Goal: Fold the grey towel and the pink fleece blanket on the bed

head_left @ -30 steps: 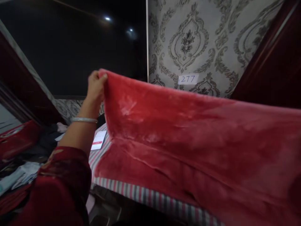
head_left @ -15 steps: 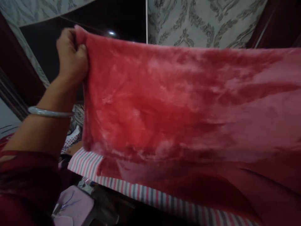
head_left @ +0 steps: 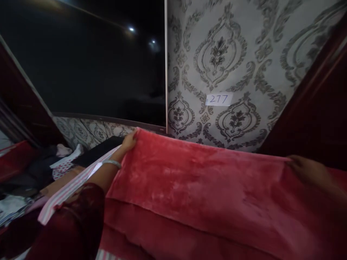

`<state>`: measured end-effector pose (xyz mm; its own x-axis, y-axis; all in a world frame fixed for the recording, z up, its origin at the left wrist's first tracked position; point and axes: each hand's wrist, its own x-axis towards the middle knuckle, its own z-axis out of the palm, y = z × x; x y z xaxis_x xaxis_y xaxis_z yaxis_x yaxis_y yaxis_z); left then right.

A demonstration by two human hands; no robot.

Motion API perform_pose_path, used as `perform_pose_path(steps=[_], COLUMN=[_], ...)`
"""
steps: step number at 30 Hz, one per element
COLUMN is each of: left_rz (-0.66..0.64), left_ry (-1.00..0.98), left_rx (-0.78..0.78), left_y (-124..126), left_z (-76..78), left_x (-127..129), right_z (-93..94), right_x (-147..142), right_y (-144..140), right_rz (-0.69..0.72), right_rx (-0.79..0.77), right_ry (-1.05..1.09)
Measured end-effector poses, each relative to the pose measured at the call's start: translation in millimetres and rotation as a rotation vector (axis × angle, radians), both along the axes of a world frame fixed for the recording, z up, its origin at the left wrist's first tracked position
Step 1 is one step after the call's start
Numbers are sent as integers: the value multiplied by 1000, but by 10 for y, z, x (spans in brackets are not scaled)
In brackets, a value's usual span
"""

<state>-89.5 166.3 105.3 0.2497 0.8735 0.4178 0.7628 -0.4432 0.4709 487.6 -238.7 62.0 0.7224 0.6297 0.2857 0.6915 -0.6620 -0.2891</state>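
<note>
A patterned grey wall (head_left: 244, 54) with damask figures fills the upper right, and beside it a large dark panel (head_left: 81, 61) takes the upper left; dark red wood (head_left: 320, 108) closes the right side. Below them the red plush blanket (head_left: 195, 191) is the biggest thing in hand; it lies spread across the lower half of the view, folded over on itself so that a second layer shows as a step along the near edge, and it rests on a striped sheet (head_left: 65, 191) whose pink and grey bands show at its left. It looks soft, thick and limp, likely weighty for cloth and prone to sag and slide on its own pile; the far corners, where the edge is firm, seem the best places to take hold. A heap of clothes (head_left: 40, 169) lies well apart at far left; a small white label (head_left: 218, 99) marked 277 sits on the wall. The left hand (head_left: 129, 141), a bangle (head_left: 111, 163) on its wrist, pinches the far left corner of the blanket with fingers pressed together; the right hand (head_left: 311, 171) lies on the far right corner, dim and blurred, so whether its fingers grip or merely rest I cannot tell.
</note>
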Motion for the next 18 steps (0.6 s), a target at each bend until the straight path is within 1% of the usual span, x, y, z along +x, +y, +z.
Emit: perform_pose_path(steps=[2,3,4,5,7,10,12,15,17,18], left_rz=[43,64,81,93,111,132,139,116,88,75], left_ry=[30,45,57,66,75,73,69,73,74,71], left_rx=[-59,-84,-101,-110,-109,-94,-104,-170,-222,-249], left_y=[122,169,215,261,368,548,643,714,723,721], left_z=[-319,-443,-538,-606,-665,-666,-687,-781,-839,-852], left_x=[76,105,130,154,203,294,358,413,393,359], right_z=[-341,-463,-546,-590,-590,-541,-579,-726,-794,-804], right_x=[-3,11,35,66,130,175,169,154,143,125], right_y=[190,261,322,376,469,597,674,751,762,750], right_rz=[11,16,15,10,-21,-66,-69,13,63,89], right_rx=[-30,-43,-54,-64,-92,-113,-103,-113,-147,-139], right_ry=[-8,-15,-19,-21,-20,-59,-125,-187,-203,-236])
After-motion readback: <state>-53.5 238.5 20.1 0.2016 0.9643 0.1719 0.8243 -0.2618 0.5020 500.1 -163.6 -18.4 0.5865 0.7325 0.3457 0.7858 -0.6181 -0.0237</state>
